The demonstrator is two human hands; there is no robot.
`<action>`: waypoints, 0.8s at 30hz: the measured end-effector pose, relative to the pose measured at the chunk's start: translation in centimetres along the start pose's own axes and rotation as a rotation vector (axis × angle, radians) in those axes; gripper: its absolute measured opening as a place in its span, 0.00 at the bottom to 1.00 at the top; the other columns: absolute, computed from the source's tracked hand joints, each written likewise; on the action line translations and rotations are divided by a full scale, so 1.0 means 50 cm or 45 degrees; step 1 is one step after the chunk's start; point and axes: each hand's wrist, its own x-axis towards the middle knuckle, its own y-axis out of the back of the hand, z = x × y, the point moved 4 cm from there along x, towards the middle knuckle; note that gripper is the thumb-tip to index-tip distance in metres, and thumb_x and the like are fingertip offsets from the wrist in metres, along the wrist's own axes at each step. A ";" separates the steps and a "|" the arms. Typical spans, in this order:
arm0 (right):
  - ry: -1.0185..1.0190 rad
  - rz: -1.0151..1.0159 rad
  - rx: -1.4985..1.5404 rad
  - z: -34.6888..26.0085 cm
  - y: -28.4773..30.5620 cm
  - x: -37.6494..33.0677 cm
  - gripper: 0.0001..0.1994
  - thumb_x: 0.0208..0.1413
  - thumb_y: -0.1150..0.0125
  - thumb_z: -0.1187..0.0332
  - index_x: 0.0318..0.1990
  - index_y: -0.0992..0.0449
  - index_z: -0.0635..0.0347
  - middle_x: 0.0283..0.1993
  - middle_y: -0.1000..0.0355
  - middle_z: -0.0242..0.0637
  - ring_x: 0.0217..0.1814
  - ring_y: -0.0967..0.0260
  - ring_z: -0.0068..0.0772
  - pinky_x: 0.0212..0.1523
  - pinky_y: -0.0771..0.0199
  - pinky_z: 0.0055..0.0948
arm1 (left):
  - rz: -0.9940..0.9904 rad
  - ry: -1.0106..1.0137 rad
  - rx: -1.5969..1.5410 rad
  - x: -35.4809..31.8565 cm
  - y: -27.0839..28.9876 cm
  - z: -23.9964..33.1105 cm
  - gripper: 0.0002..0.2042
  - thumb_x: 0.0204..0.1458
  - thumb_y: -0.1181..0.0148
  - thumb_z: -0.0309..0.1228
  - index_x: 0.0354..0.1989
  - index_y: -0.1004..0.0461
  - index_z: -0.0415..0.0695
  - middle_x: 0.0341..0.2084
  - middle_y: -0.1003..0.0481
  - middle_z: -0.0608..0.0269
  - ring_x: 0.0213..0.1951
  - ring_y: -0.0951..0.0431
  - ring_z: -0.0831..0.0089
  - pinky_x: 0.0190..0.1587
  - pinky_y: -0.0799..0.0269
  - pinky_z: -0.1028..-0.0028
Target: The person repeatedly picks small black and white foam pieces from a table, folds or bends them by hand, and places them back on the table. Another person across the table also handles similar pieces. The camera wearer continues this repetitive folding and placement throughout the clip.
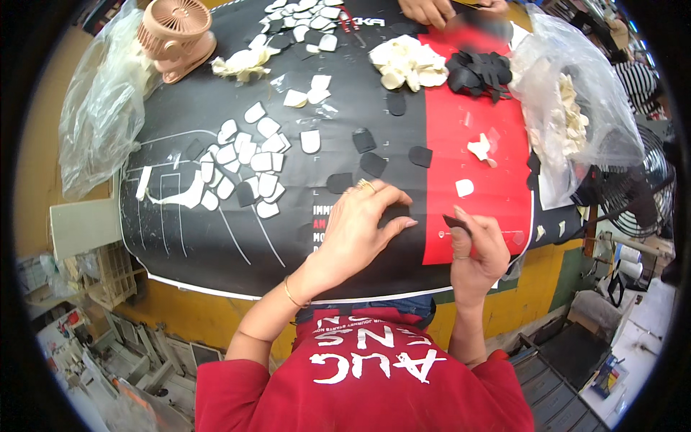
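Note:
My right hand [481,252] pinches a small dark flat piece [456,223] between thumb and fingertips, above the red part of the table cover. My left hand [366,225] rests on the black part, fingers bent and thumb apart from them; I see nothing held in it. Just beyond its knuckles lie black rounded pads, one [340,183] almost touching the hand and another [373,165] farther out. A single white pad [464,188] sits on the red area beyond my right hand. Left of my left hand, many white pads with dark edges [246,153] are scattered in a loose group.
Cream pieces [407,63] and black pieces [479,73] form heaps at the far side, where another person's hands [430,11] work. A clear plastic bag [576,101] slumps at the right; another [101,108] hangs at the left beside a pink fan [175,32].

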 end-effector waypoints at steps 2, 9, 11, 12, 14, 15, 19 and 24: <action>0.132 -0.012 -0.152 -0.004 -0.006 -0.002 0.19 0.46 0.29 0.80 0.49 0.18 0.62 0.41 0.26 0.40 0.36 0.27 0.31 0.36 0.24 0.27 | 0.282 -0.301 0.262 -0.003 -0.004 0.023 0.08 0.51 0.32 0.27 0.36 0.21 0.37 0.33 0.22 0.57 0.32 0.25 0.70 0.39 0.29 0.71; 0.435 -0.181 -0.227 -0.015 -0.050 -0.004 0.29 0.42 0.32 0.84 0.57 0.23 0.59 0.51 0.29 0.43 0.50 0.27 0.43 0.46 0.22 0.35 | -0.031 0.167 -0.758 -0.056 0.002 0.011 0.08 0.62 0.43 0.28 0.36 0.24 0.35 0.29 0.27 0.62 0.30 0.30 0.77 0.33 0.33 0.75; 0.458 -0.225 -0.215 -0.021 -0.054 -0.001 0.28 0.43 0.32 0.83 0.56 0.22 0.58 0.51 0.29 0.43 0.50 0.27 0.43 0.46 0.22 0.36 | 0.014 0.185 -0.658 -0.056 0.002 0.010 0.06 0.61 0.42 0.26 0.34 0.26 0.35 0.29 0.28 0.62 0.30 0.31 0.78 0.32 0.34 0.75; 0.481 -0.253 -0.247 -0.024 -0.054 0.003 0.23 0.46 0.29 0.79 0.54 0.21 0.59 0.53 0.29 0.45 0.45 0.27 0.39 0.43 0.22 0.31 | 0.031 0.188 -0.663 -0.054 0.001 0.009 0.06 0.61 0.42 0.26 0.34 0.26 0.35 0.30 0.28 0.62 0.30 0.31 0.78 0.32 0.34 0.76; 0.460 -0.263 -0.207 -0.030 -0.051 0.008 0.23 0.46 0.30 0.78 0.54 0.20 0.56 0.51 0.29 0.44 0.47 0.27 0.40 0.44 0.22 0.33 | 0.041 0.133 -0.642 -0.051 0.002 0.011 0.05 0.60 0.41 0.25 0.34 0.27 0.35 0.32 0.28 0.62 0.29 0.31 0.77 0.31 0.34 0.76; 0.433 -0.281 -0.199 -0.033 -0.049 0.009 0.23 0.47 0.31 0.77 0.54 0.20 0.55 0.51 0.29 0.44 0.47 0.27 0.41 0.44 0.22 0.34 | 0.035 0.079 -0.617 -0.051 0.003 0.014 0.05 0.60 0.41 0.24 0.34 0.27 0.35 0.32 0.28 0.61 0.29 0.30 0.76 0.31 0.34 0.76; 0.102 -0.194 0.240 -0.036 -0.042 0.006 0.12 0.56 0.36 0.75 0.47 0.18 0.61 0.47 0.29 0.42 0.44 0.28 0.33 0.43 0.25 0.29 | 0.099 -0.182 -0.415 -0.063 0.006 0.032 0.04 0.57 0.39 0.22 0.34 0.27 0.36 0.33 0.27 0.60 0.28 0.28 0.73 0.31 0.31 0.74; -0.190 0.064 0.467 -0.017 -0.044 0.026 0.08 0.60 0.40 0.75 0.41 0.18 0.69 0.42 0.31 0.38 0.43 0.33 0.24 0.41 0.30 0.22 | 0.152 -0.347 -0.352 -0.074 0.005 0.042 0.06 0.52 0.36 0.20 0.34 0.27 0.36 0.33 0.26 0.57 0.28 0.27 0.70 0.30 0.30 0.73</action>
